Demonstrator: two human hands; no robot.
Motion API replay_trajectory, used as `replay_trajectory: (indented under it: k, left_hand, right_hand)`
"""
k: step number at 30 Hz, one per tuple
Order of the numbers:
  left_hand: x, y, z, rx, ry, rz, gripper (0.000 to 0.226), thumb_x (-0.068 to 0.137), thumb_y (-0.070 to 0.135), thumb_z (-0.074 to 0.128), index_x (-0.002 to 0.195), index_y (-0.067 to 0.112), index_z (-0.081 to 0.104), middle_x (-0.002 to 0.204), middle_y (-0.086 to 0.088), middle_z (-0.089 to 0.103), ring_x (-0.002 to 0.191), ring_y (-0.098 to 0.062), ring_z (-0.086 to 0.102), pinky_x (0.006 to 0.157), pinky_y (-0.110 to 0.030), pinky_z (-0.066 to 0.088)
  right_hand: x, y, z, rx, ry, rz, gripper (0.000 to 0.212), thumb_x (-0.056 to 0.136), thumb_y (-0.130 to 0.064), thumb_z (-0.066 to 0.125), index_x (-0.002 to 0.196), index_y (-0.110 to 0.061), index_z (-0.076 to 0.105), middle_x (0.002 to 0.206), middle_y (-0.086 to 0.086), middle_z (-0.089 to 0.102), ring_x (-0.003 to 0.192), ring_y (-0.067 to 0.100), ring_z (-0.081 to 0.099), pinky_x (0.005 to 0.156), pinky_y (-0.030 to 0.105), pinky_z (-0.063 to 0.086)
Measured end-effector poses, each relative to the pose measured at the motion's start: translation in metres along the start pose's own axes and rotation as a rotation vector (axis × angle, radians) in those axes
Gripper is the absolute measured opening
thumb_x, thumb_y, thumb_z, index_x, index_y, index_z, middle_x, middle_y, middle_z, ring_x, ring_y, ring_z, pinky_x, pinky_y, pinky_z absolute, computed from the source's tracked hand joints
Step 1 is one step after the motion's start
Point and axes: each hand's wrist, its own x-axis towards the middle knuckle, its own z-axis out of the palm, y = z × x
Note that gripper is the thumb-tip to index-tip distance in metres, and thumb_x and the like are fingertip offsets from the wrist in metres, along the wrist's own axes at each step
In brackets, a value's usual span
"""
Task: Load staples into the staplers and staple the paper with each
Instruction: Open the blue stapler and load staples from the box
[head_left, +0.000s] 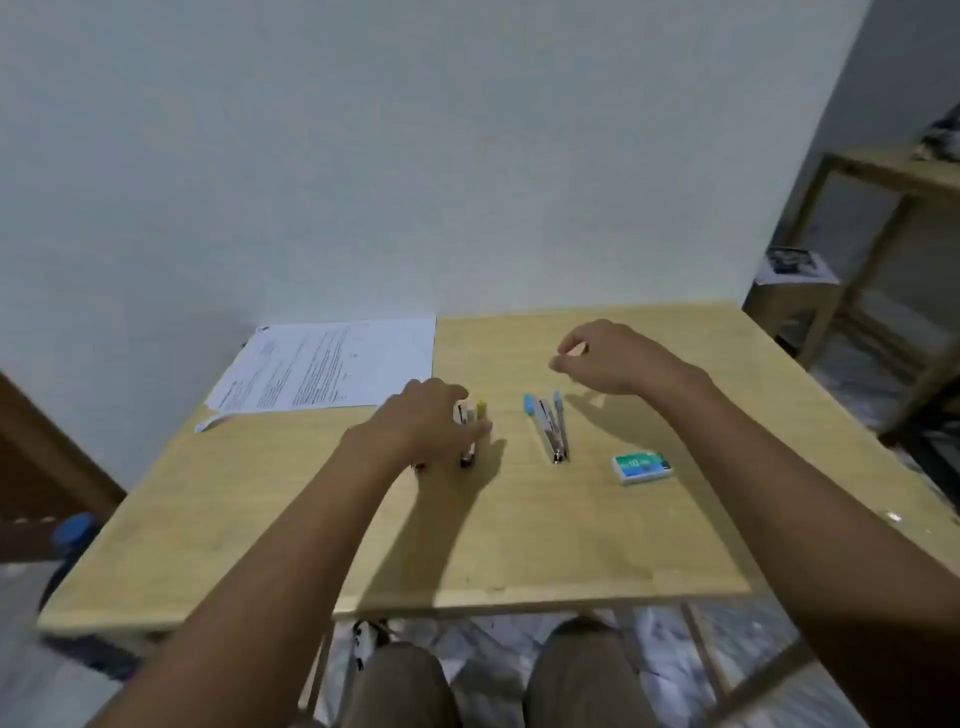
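Wooden table (519, 545): pale top, set against a white wall.

Yellow stapler (469, 447): lies left of centre on the table, its yellow tip pointing to the wall, mostly covered by the left hand (421, 423). The fingers curl over it and the thumb lies along its right side, grasping it.

Small red part (420, 466): shows under the heel of that hand; what it belongs to cannot be told.

Blue stapler (551, 428): lies just right of the yellow one, opened in a narrow V, untouched.

Staple box (642, 466): green and white, near the blue stapler on its right.

Printed paper (332, 364): sheets at the far left corner, by the wall.

Right hand (610, 358): hovers above the table beyond the blue stapler, fingers curled and thumb meeting forefinger. Whether it pinches anything cannot be told.

Wooden shelf (883, 171): stands to the right of the table.
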Motion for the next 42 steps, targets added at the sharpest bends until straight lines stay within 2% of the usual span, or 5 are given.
replay_trajectory:
  k: [6,14,24,34,42]
  left_hand:
    - [-0.034,0.000,0.039,0.083,0.138,0.039,0.049,0.094,0.048,0.052,0.129,0.014,0.057,0.120,-0.007,0.053,0.121,-0.029,0.041,0.100,-0.040,0.031]
    - [-0.043,0.016,0.041,-0.148,0.273,-0.039,0.047,0.097,0.051,0.046,0.138,0.029,0.051,0.133,-0.003,0.049,0.131,-0.026,0.032,0.106,-0.041,0.020]
    - [-0.073,0.056,0.016,-0.839,0.409,0.091,0.035,0.091,0.055,0.059,0.082,0.025,0.075,0.060,0.005,0.059,0.052,-0.007,0.048,0.056,-0.020,0.042]
    - [-0.079,0.049,0.019,-0.729,0.476,0.139,0.020,0.089,0.038,0.067,0.081,0.022,0.075,0.067,0.006,0.068,0.052,-0.001,0.050,0.056,-0.016,0.039]
    - [-0.095,0.042,0.023,-0.868,0.525,0.176,0.012,0.089,0.025,0.069,0.079,0.020,0.074,0.056,0.012,0.063,0.053,-0.005,0.056,0.055,-0.016,0.044]
  right_hand:
    - [-0.019,0.004,0.054,-0.033,-0.020,0.162,0.031,0.090,-0.039,0.053,0.073,-0.014,0.052,0.076,0.002,0.057,0.076,0.028,0.056,0.059,0.027,0.038]
    - [-0.029,-0.001,0.063,0.108,0.200,0.164,0.030,0.092,-0.022,0.052,0.065,-0.012,0.044,0.063,0.003,0.050,0.058,0.025,0.045,0.048,0.027,0.029]
    - [-0.104,-0.037,0.075,0.569,0.524,-0.073,0.016,0.098,-0.023,0.057,0.092,-0.013,0.067,0.072,-0.012,0.065,0.070,0.009,0.065,0.064,0.030,0.053]
    - [-0.108,-0.037,0.082,0.573,0.603,-0.181,0.013,0.099,-0.026,0.057,0.102,-0.019,0.067,0.077,-0.011,0.068,0.073,0.008,0.066,0.067,0.038,0.056]
    - [-0.099,-0.031,0.074,0.717,0.772,0.043,0.012,0.099,-0.020,0.056,0.090,-0.015,0.062,0.071,-0.011,0.060,0.062,0.002,0.056,0.055,0.015,0.042]
